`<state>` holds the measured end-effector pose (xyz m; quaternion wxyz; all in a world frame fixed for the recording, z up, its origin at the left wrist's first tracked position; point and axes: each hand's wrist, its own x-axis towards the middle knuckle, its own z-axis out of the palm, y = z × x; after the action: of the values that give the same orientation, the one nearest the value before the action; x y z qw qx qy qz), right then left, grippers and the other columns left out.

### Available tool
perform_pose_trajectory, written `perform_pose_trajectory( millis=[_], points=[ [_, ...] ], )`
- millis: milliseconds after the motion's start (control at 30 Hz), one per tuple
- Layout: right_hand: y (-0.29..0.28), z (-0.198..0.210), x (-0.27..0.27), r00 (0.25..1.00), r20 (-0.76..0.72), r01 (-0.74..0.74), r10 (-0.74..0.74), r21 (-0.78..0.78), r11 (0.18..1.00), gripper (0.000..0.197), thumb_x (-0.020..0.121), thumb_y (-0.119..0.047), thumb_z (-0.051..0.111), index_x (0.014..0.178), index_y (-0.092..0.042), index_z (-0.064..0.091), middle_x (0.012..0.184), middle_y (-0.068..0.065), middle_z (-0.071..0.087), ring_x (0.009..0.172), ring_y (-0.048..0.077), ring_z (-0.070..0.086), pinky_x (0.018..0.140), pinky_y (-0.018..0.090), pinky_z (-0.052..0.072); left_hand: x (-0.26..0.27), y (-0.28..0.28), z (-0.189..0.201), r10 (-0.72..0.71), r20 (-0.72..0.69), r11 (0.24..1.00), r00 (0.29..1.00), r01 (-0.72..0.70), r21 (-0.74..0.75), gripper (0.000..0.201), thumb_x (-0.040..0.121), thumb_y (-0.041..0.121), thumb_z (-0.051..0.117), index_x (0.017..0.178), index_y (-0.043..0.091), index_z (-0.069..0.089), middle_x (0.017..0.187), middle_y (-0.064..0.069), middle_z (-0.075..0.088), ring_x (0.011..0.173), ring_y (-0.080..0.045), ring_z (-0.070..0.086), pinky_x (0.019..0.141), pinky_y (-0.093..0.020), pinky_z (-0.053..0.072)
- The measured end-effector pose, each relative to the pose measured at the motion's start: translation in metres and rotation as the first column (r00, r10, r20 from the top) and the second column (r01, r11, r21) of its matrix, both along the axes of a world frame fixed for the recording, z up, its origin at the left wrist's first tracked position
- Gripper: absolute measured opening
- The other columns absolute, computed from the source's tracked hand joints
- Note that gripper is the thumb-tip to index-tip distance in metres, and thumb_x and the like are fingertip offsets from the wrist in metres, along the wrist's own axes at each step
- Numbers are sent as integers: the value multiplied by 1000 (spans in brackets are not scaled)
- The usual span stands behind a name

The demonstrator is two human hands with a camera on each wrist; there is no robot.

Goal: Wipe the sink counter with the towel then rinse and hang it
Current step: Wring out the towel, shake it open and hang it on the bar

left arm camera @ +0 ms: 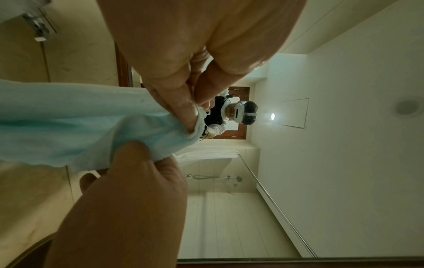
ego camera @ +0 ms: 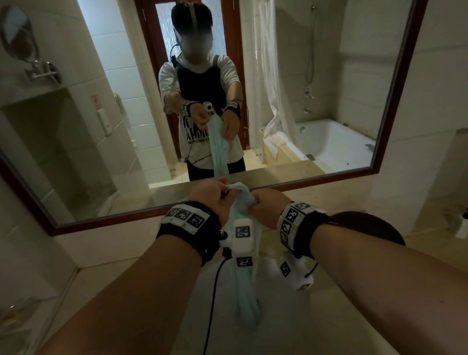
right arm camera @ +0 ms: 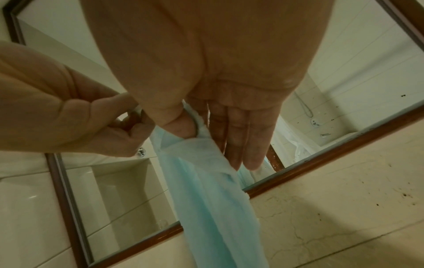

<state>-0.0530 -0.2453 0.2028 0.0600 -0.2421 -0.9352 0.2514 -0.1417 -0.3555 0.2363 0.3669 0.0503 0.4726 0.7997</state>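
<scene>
Left hand and right hand, raised before mirror, both pinching top edge of towel; rest hanging limp over sink. Soft, probably wet and heavier, clinging to itself; best held by two top corners for hanging.

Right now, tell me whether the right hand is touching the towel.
Touching. The right wrist view shows the right hand pinching the top edge of the light blue towel between thumb and fingers; the head view agrees.
</scene>
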Motion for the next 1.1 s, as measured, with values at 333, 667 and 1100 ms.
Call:
perform_pose_trajectory(
  millis=[333,667,1100],
  points=[
    [3,-7,-16,969,-154,128,-191,-344,930,20,97,-29,46,92,-18,62,93,7,65,86,23,62,81,38,52,-17,-3,-5,58,-130,997,990,-64,-48,28,95,-15,39,90,9,54,149,-24,47,133,-31,52,77,-21,56],
    [-1,22,-25,959,-260,33,-116,-305,952,35,99,-39,48,102,-10,68,92,7,65,85,23,60,80,36,48,-34,-14,2,-229,-565,869,792,-96,-486,19,82,-1,72,100,-3,71,89,-7,69,86,-22,67,78,-29,55],
    [8,49,-19,934,-356,-60,-35,-252,966,25,97,-32,53,73,-25,60,74,-1,60,69,16,55,67,31,44,-26,-12,23,-569,-748,676,342,-322,-662,37,82,52,70,81,16,70,72,-2,66,65,-17,63,55,-29,51]
  ],
)
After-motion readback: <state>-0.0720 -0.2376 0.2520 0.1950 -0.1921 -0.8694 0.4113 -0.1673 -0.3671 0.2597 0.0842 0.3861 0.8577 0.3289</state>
